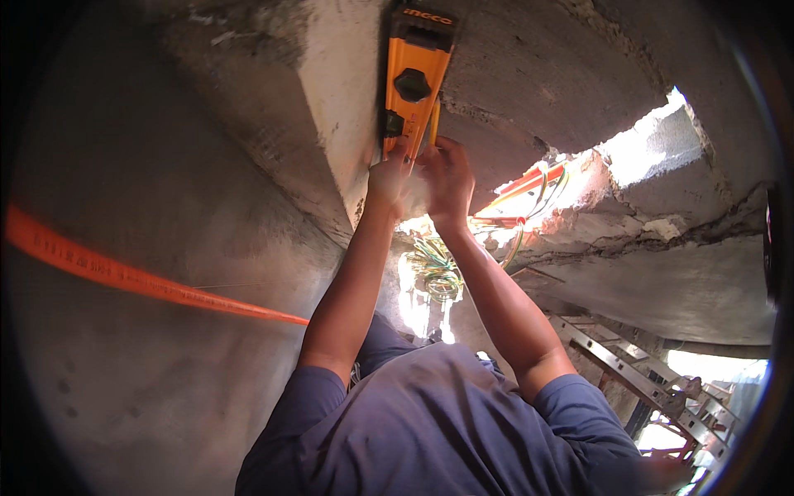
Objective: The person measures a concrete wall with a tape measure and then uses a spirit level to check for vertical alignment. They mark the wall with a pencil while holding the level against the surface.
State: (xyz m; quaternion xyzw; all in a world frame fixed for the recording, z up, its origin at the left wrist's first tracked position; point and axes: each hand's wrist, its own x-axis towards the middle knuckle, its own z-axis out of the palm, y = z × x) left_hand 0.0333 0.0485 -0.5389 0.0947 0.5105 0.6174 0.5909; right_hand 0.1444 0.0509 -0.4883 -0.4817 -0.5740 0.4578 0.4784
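Note:
An orange spirit level (408, 107) with dark vial windows lies against the rough concrete at the top middle, its long side running up and away from me. My left hand (387, 180) is closed round its near end. Just to the right, my right hand (449, 180) pinches a thin yellow pencil (434, 122), which points upward along the level's right edge. The pencil's tip is close to that edge; whether it touches the concrete I cannot tell. A bright, hazy patch partly blurs the fingers.
An orange conduit (157, 287) crosses the grey wall on the left. Coiled green and yellow wires (442, 281) hang below my hands, and more orange conduits (529, 182) come through a broken opening at the right. A metal ladder (637, 376) leans at the lower right.

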